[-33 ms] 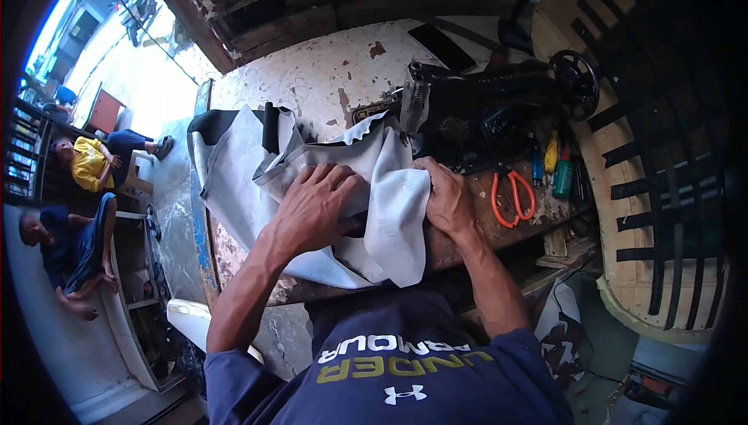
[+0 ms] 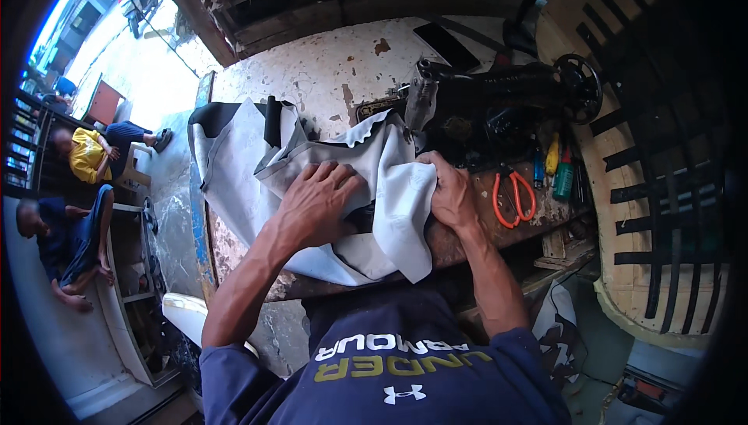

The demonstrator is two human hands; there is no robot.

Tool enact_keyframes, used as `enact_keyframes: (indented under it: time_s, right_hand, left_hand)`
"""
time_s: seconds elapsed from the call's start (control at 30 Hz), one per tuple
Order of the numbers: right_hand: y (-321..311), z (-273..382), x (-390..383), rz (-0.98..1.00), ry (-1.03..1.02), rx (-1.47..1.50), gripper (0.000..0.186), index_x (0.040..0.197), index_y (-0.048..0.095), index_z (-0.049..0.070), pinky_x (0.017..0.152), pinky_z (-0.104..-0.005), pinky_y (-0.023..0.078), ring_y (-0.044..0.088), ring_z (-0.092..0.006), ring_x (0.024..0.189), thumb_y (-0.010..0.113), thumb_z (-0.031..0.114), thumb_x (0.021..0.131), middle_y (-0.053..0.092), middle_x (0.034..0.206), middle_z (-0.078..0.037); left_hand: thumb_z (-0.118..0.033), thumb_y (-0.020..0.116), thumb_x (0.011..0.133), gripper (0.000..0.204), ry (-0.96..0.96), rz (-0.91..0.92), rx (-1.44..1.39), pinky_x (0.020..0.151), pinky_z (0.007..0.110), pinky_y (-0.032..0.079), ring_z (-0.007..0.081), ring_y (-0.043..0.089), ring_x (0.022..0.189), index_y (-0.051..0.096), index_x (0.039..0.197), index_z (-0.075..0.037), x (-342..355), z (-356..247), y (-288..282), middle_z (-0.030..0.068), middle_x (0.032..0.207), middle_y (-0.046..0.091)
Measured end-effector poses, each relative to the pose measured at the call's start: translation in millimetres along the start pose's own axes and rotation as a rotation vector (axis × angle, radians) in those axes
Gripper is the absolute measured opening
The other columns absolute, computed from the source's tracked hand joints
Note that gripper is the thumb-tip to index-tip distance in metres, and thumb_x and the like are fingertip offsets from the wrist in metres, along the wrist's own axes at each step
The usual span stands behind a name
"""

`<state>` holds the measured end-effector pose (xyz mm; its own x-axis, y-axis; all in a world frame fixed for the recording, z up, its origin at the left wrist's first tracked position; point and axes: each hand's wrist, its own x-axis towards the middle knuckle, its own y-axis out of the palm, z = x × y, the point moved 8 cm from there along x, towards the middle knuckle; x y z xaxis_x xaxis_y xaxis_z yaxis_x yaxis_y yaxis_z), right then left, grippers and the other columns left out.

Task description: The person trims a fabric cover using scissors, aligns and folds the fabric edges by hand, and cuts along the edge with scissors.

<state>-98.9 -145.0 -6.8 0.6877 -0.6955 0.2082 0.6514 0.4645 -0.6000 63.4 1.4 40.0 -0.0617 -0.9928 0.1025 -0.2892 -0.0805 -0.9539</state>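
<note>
My left hand lies on a grey-white sheet of material with dark backing, its fingers apart and bent over a raised fold, its thumb partly hidden beside a dark opening. My right hand pinches the right-hand fold of the sheet. The material bunches up on the worn sewing table, in front of and left of a black sewing machine. Orange-handled cutters lie just right of my right hand.
A phone lies behind the machine. Several tools stand at the table's right. A slatted wooden panel with black straps is at right. Two people sit at left beyond the table, near a bright doorway.
My right hand has shifted slightly to the right, carrying the edge of the pale material with it. My left hand stays nearly in the same place.
</note>
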Motion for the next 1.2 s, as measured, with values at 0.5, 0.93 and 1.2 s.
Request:
enact_keyframes:
  time_s: [0.5,0.93,1.2]
  right_hand:
    - [-7,-149,24,0.109,0.278,-0.117,0.035,0.131,0.065,0.001,0.094,-0.0389,0.057,0.069,-0.0217,0.113,0.063,0.023,0.105,0.072,0.124,-0.012]
    - [1,-112,24,-0.231,0.504,0.976,0.033,0.124,0.067,0.009,0.064,-0.0366,0.062,0.073,-0.0186,0.083,0.074,0.029,0.099,0.073,0.107,-0.006]
    - [-3,-104,44,-0.277,0.446,1.002,0.026,0.123,0.07,0.008,0.091,-0.0377,0.062,0.073,-0.0191,0.104,0.072,0.02,0.1,0.074,0.113,-0.006]
  left_hand:
    - [-0.022,0.074,0.099,0.024,-0.836,-0.465,-0.801,0.08,0.037,0.055,0.0194,0.069,0.083,0.072,0.1,0.002,5,128,-50,0.014,0.093,0.075]
    - [-0.015,0.062,0.1,0.038,-0.022,-0.181,-0.142,0.1,0.043,0.059,0.0349,0.065,0.123,0.061,0.136,-0.004,34,-18,24,0.0169,0.151,0.057]
    - [-0.016,0.08,0.087,0.055,0.023,-0.349,0.039,0.12,0.053,0.04,0.0381,0.054,0.133,0.059,0.137,-0.006,36,-24,-11,0.0164,0.13,0.06]
